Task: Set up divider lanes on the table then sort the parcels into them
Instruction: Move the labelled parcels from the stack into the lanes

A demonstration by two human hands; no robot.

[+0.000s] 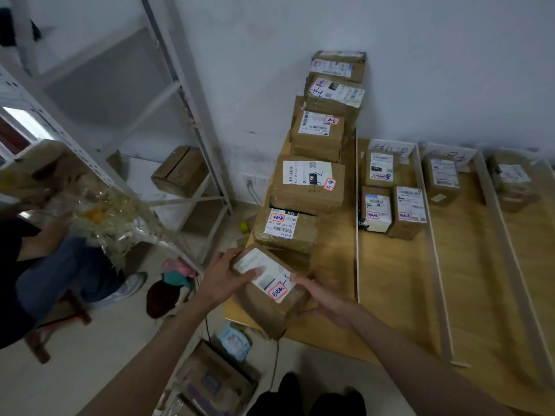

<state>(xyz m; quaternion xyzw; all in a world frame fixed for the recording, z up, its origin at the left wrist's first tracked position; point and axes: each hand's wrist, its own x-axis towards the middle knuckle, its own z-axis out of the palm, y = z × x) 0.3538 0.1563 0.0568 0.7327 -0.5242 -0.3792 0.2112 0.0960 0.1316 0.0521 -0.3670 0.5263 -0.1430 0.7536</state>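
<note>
1. While both hands close on it, the parcel sits at the near left corner of the table, partly over the edge, its white label and red-bordered sticker facing up.
2. Left hand grips the parcel's left end, fingers curled over the top and lying on the label.
3. Right hand holds the right side, thumb along the top edge, fingers wrapped under and out of sight.
4. Just beyond the hands, a row of stacked parcels runs away towards the wall, piled higher at the far end.
5. Right of the right hand stands a white divider, upright on the table and running towards the wall.
6. Past it, in the first lane, three sorted parcels sit near the far end, two touching side by side and one behind.
7. Further right, a second divider and a third divider mark more lanes; each lane holds one box near the wall, and handwritten paper signs stand at the lane heads.
8. Left of the left hand, a metal rack stands on the floor with a carton on its shelf.
9. Far left, another person's leg in jeans shows, seated.
10. Below the arms, a printed box lies on the floor.
</note>
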